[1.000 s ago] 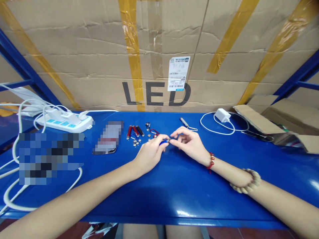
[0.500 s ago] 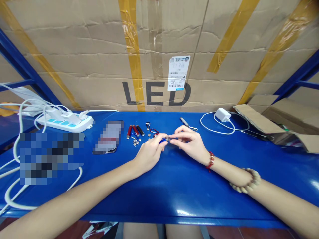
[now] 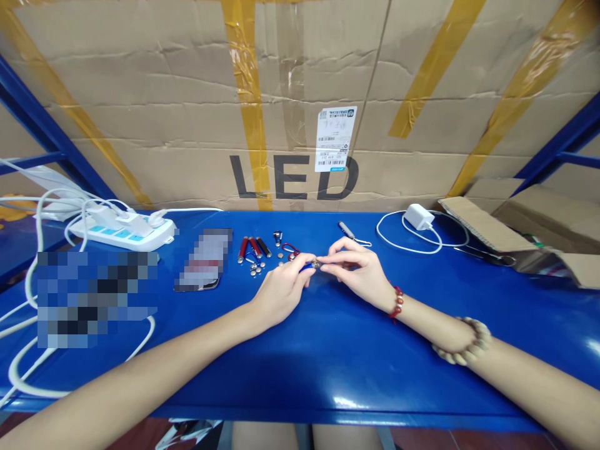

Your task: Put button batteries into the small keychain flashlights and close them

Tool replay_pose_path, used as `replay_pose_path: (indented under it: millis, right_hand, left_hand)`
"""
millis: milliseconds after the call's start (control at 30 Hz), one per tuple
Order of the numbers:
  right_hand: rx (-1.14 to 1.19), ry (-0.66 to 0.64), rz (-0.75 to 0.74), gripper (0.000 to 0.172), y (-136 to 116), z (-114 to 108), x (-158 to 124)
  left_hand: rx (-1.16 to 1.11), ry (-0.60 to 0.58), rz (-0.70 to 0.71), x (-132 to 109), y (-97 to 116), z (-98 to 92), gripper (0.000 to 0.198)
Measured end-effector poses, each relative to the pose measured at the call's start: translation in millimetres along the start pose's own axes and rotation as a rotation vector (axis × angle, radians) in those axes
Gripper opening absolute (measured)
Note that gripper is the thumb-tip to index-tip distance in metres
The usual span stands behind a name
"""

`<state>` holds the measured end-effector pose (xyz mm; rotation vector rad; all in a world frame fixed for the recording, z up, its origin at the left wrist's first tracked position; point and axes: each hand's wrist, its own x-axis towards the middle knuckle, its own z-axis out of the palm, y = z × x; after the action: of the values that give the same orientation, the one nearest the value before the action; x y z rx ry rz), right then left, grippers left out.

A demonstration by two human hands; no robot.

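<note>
Head view, frame centre: my left hand (image 3: pixel 281 290) grips a blue torch (image 3: pixel 307 267); my right hand (image 3: pixel 359 274) pinches its metal end (image 3: pixel 317 264).

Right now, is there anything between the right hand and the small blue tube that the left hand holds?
Nothing visible does. The right hand pinches the silver end of the blue tube, held by the left hand; the coin cells lie apart.

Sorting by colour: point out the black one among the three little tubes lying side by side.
The rightmost tube, nearest the left hand; the other two are red.
</note>
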<state>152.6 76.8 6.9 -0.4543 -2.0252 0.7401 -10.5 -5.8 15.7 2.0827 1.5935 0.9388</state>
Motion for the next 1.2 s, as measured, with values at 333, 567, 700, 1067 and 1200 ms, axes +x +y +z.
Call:
replay_pose_path:
  millis: [333,567,700,1067,1200]
  right_hand:
    - [-0.055,-0.156,-0.215,0.015,-6.0,-11.8,0.5]
    - [-0.005,-0.223,-0.178,0.018,-3.1,-13.2,-3.5]
    - [-0.047,-0.246,-0.198,0.018,-3.8,-15.1,-4.7]
    - [-0.013,-0.179,-0.121,0.02,-12.6,-8.8,-5.0]
    - [0.019,-0.167,-0.076,0.023,-13.4,-7.6,-4.8]
  left_hand:
    - [-0.041,-0.133,0.07,-2.6,-0.7,-3.3,0.017]
    - [0.002,-0.173,0.123,-3.4,-1.0,-3.6,0.013]
    - [0.027,-0.152,0.166,-3.8,-2.3,-2.4,0.012]
    - [0.025,-0.098,0.181,-3.9,-5.6,0.1,0.009]
    - [0.017,-0.095,0.169,-3.7,-5.6,0.2,0.008]
